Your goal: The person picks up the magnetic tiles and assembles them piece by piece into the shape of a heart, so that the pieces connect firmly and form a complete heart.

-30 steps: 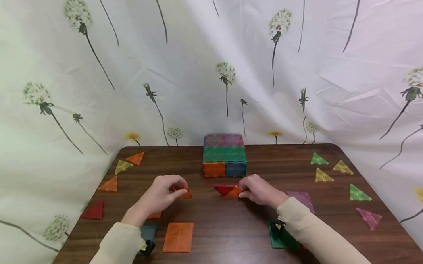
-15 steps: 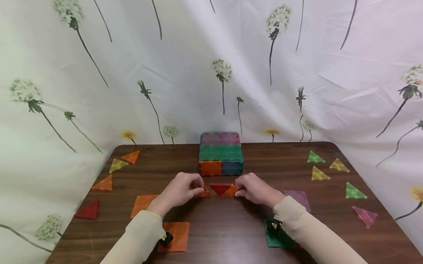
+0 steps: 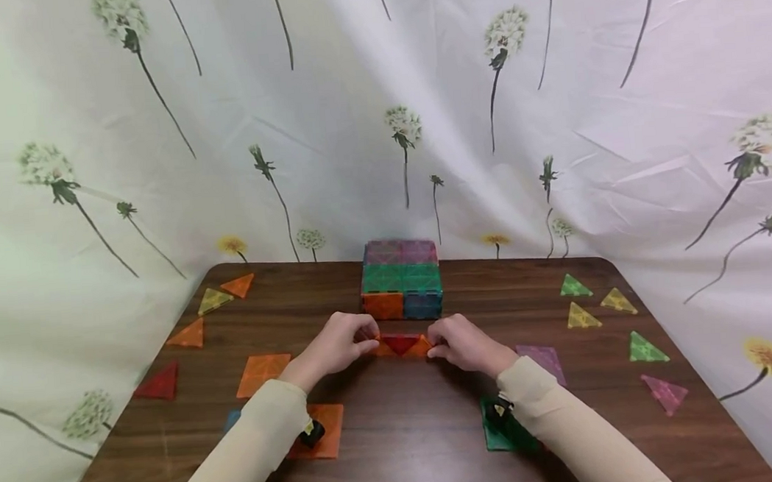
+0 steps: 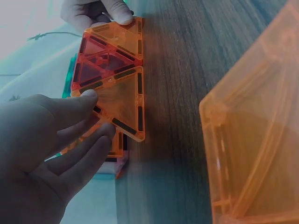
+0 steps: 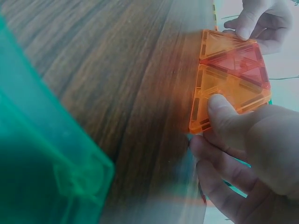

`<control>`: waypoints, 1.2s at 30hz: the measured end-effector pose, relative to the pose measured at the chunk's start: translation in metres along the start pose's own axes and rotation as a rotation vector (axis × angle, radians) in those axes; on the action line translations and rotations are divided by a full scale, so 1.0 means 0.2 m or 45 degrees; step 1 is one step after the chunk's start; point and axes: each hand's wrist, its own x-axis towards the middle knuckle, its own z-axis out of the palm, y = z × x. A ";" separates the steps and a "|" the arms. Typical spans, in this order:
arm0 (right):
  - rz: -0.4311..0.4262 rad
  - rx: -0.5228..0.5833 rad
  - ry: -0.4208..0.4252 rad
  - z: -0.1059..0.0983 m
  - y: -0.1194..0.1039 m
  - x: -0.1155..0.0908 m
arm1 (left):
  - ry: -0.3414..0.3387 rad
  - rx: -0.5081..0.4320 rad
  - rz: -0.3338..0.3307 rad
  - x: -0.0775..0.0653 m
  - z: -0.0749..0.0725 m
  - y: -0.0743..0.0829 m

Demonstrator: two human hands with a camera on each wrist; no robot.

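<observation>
Pinched in my left hand is a translucent orange triangular magnetic tile. My right hand pinches another orange triangular tile, thumb on its near face. Between them a red triangular tile points downward, its slanted edges against both orange ones, so the three form an upright row on the table. Both wrist views show the row joined edge to edge. Just behind it stands a box of square magnetic tiles, orange and blue in front, green and purple on top.
Orange square tiles and a partly covered blue tile lie by my left arm. A green square and a purple square lie by the right. Loose triangles, including a red one and a pink one, line both sides.
My left hand has moved right with its orange triangle, closing the gap to the red tile until they meet. The right hand has kept its grip in nearly the same place.
</observation>
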 end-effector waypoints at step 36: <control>-0.101 -0.137 0.784 -0.31 0.19 -0.29 | 0.390 0.322 -0.465 -0.79 -0.50 -0.39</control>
